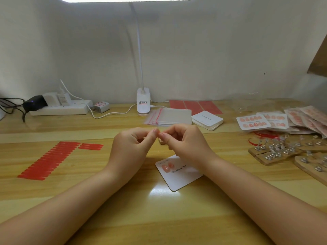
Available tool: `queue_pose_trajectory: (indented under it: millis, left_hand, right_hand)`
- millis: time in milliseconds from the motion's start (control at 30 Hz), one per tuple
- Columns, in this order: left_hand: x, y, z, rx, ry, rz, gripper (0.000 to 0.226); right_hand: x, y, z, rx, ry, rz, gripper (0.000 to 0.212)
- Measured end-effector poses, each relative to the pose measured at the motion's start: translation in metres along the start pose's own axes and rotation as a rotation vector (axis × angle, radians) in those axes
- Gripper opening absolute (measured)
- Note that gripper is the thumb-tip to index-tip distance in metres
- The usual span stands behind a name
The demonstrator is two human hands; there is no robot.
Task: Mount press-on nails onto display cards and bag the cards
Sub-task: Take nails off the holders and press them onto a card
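My left hand (131,144) and my right hand (184,142) meet fingertip to fingertip above the table, fingers curled, pinching a small press-on nail (160,137) that is mostly hidden between them. Below them lies a white display card (182,177) printed "Handmade Nail", with two pink nails (167,166) stuck at its upper left. A stack of blank white cards (207,120) and a pile of clear bags with red strips (168,116) lie farther back. Red adhesive tabs (51,160) lie in rows at the left.
Finished bagged cards (283,121) are piled at the right. Wooden boards with metal nail stands (286,151) sit at the right edge. A clip lamp (143,101), a power strip (60,108) with chargers and red sheets (194,106) line the back.
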State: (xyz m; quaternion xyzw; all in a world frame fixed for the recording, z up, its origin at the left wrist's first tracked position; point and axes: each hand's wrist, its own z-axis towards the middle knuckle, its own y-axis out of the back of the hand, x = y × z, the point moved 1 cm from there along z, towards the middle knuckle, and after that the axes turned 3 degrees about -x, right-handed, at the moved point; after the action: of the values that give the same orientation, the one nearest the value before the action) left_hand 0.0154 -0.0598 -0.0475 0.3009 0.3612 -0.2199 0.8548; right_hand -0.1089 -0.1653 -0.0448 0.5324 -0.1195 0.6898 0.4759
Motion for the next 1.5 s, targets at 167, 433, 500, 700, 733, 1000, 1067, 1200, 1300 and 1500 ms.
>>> queue_pose_trajectory:
  millis: [167,433,500,700,733,1000,1067,1200,1300,1500]
  left_hand:
    - [-0.001,-0.001,-0.001,0.006,0.001,0.013,0.014]
    - [-0.005,-0.004,-0.002,0.008,0.064,-0.021,0.011]
    - [-0.006,-0.004,-0.002,0.004,0.069,-0.020,0.011]
    - [-0.008,0.002,0.003,-0.021,0.096,0.020,0.010]
    - [-0.009,0.003,0.005,-0.023,0.103,0.024,0.013]
    - [-0.014,0.003,0.007,0.017,0.315,-0.202,0.011]
    - [-0.015,0.002,0.006,0.037,0.443,-0.308,0.014]
    - [-0.018,0.003,0.012,0.055,0.608,-0.452,0.018]
    - [-0.021,0.005,0.016,0.072,0.686,-0.549,0.016]
    - [-0.029,0.008,0.020,0.235,0.687,-0.507,0.021]
  right_hand:
    - [-0.002,-0.002,-0.002,0.002,-0.013,-0.003,0.010]
    - [-0.003,-0.007,-0.002,-0.055,-0.019,0.003,0.008]
    - [-0.002,-0.008,-0.003,-0.061,0.011,-0.033,0.007]
    - [0.008,-0.004,-0.005,-0.048,0.164,-0.225,0.009]
    - [0.010,-0.003,-0.004,-0.055,0.191,-0.275,0.010]
    - [0.013,-0.005,-0.004,-0.075,-0.017,-0.047,0.013]
    - [0.014,-0.006,-0.003,-0.062,-0.085,0.078,0.011]
    - [0.018,-0.003,-0.001,-0.032,-0.106,0.287,0.009]
    - [0.022,0.000,-0.001,0.049,-0.046,0.321,0.015]
    - [0.024,0.004,-0.001,0.021,-0.038,0.393,0.012]
